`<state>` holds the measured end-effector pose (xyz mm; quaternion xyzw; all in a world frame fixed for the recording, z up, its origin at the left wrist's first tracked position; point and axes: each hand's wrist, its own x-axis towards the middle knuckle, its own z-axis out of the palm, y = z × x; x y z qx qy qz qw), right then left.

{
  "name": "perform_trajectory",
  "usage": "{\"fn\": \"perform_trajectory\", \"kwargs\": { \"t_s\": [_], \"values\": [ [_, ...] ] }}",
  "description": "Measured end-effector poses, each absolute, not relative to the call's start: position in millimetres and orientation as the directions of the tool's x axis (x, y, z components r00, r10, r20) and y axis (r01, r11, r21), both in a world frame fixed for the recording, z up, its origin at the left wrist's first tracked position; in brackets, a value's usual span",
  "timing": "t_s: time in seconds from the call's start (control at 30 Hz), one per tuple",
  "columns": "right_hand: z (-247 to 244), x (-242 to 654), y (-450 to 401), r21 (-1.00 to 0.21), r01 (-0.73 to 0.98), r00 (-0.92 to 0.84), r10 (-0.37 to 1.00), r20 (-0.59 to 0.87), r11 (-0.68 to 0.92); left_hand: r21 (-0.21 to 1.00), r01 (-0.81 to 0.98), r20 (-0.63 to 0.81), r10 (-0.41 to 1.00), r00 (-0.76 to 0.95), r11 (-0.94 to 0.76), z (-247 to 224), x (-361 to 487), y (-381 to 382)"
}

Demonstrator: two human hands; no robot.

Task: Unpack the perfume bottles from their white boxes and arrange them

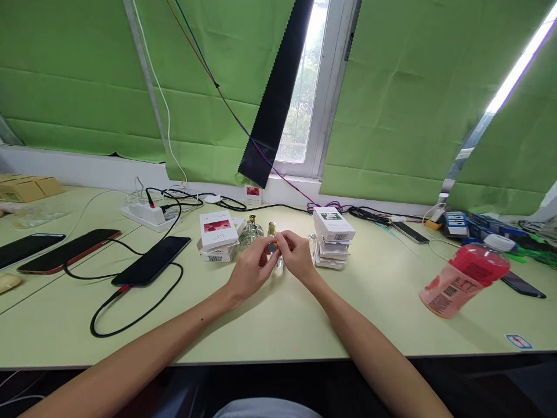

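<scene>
Both hands meet over the middle of the table. My left hand (253, 264) has its thumb and fingers closed on a small round dark-faced piece (272, 247) with a gold edge. Pinched at the same piece from the right is my right hand (296, 255). A gold-topped item (271, 229) stands up just beyond the fingertips; whether it joins the held piece I cannot tell. Something clear and shiny (279, 263) shows beneath the hands, mostly hidden. Glass bottles (251, 232), one with a gold neck, stand behind my left hand.
White boxes (218, 231) lie stacked left of the hands, and a taller stack (333, 238) stands right. Phones (151, 261) and cables are at the left. A pink drink bottle (465, 278) leans at the right. Black cables (369, 213) run along the back.
</scene>
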<state>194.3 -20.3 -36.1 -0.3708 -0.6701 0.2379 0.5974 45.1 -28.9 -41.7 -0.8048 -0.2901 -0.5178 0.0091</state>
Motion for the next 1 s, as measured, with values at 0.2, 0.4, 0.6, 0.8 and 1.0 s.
{"fn": "perform_trajectory", "kwargs": {
  "t_s": [0.2, 0.4, 0.6, 0.8, 1.0],
  "values": [
    [-30, 193, -22, -0.905, -0.104, -0.141, 0.895, 0.424, 0.413, 0.239, 0.468, 0.875, 0.398, 0.276, -0.851, -40, 45, -30],
    [-23, 196, -27, -0.914, -0.214, -0.196, 0.902, 0.386, 0.345, 0.180, 0.489, 0.895, 0.349, 0.279, -0.853, -35, 45, -33],
    [-23, 191, -28, -0.891, -0.121, -0.106, 0.887, 0.449, 0.437, 0.271, 0.511, 0.869, 0.436, 0.236, -0.816, -34, 42, -32],
    [-26, 195, -25, -0.754, 0.184, 0.188, 0.730, 0.657, 0.631, 0.449, 0.546, 0.754, 0.627, 0.193, -0.708, -38, 42, -29],
    [-29, 209, -17, -0.614, 0.475, 0.232, 0.583, 0.778, 0.630, 0.397, 0.604, 0.661, 0.671, 0.334, -0.691, -40, 44, -32]
  ]
}}
